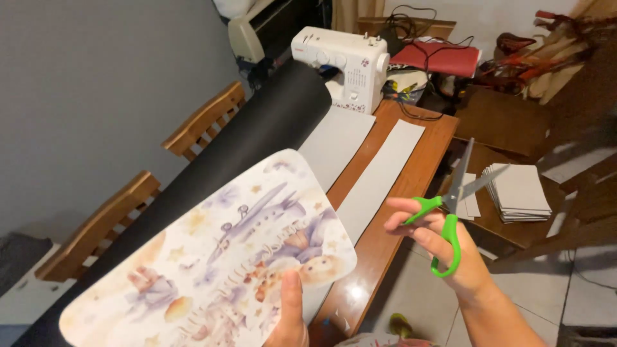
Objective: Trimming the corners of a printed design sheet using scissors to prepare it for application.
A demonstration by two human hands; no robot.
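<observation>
My left hand [289, 315] pinches the printed sheet [212, 257] thumb-up over the table [411, 173]; right hand [443, 247], palm up, grips green scissors [453, 212], blades open.

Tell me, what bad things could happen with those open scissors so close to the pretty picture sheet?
The green-handled scissors sit open in the right hand, blades pointing up and away, so a slip might nick something. The left hand pinches the illustrated sheet only at its edge, so it could sag or bend. A stray snip might also spoil the printed picture.
</observation>
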